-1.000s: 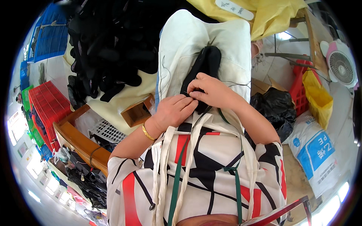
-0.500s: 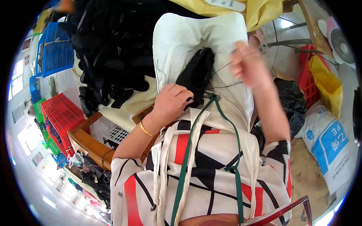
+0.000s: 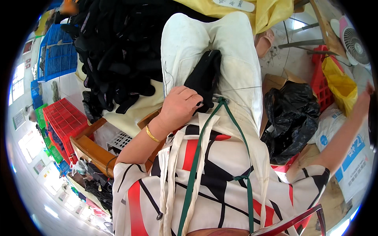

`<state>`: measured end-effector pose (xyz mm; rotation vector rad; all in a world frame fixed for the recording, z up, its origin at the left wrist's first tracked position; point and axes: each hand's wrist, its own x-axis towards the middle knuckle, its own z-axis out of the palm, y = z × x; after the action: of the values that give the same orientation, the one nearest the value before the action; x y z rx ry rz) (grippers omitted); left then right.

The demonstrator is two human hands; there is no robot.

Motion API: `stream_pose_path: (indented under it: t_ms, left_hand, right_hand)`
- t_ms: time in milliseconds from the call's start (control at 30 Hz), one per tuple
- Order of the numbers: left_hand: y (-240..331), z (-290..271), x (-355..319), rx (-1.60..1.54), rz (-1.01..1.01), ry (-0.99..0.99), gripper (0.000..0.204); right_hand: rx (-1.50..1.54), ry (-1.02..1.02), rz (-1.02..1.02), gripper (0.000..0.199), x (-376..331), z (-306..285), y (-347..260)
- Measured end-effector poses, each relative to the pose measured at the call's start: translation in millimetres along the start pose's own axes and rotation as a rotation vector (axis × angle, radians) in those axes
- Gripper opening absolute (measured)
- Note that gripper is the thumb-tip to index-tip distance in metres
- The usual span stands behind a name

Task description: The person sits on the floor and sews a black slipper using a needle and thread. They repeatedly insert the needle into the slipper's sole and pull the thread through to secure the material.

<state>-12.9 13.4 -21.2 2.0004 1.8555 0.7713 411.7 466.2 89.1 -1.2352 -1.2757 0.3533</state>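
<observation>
Over my lap, on white cloth [image 3: 236,51], rests a black soft fabric piece [image 3: 202,72] shaped like a shoe upper. My left hand [image 3: 183,102] is closed on its near end, fingers bent and pressed into the fabric. A dark thread [image 3: 241,88] runs from the piece toward the right, nearly straight; its far end cannot be followed. At the far right rim of the view is my right hand [image 3: 369,89], the arm stretched well out. That hand is small and smeared, so its fingers and anything in them cannot be made out.
A large heap of black fabric pieces [image 3: 114,51] lies at the left on pale cloth. Right of my lap are a black plastic bag [image 3: 293,114], a white-and-blue sack [image 3: 350,157], a yellow bag [image 3: 340,84] and a fan [image 3: 354,43]. A wooden frame [image 3: 92,153] stands left.
My right hand has swung from above my lap out to the far right, and the thread now runs straighter rightward. My left hand stays on the black piece.
</observation>
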Motion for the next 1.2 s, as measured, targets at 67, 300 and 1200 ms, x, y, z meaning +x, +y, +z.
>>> stream_pose_path:
  t_ms: [67, 300, 1200]
  left_hand:
    - [0.0, -0.5, 1.2, -0.015, 0.006, 0.020, 0.034]
    - [8.4, -5.3, -2.9, 0.096, -0.187, 0.018, 0.033]
    - [-11.3, 13.4, -18.8, 0.007, -0.128, 0.220, 0.038]
  right_hand:
    - [0.058, -0.205, 0.125, 0.013, -60.8, 32.0, -13.8]
    - [0.384, -1.562, 0.569, 0.013, -338.6, 101.1, -97.1]
    - [0.181, -1.822, -0.048, 0.015, -392.8, 95.2, -119.6]
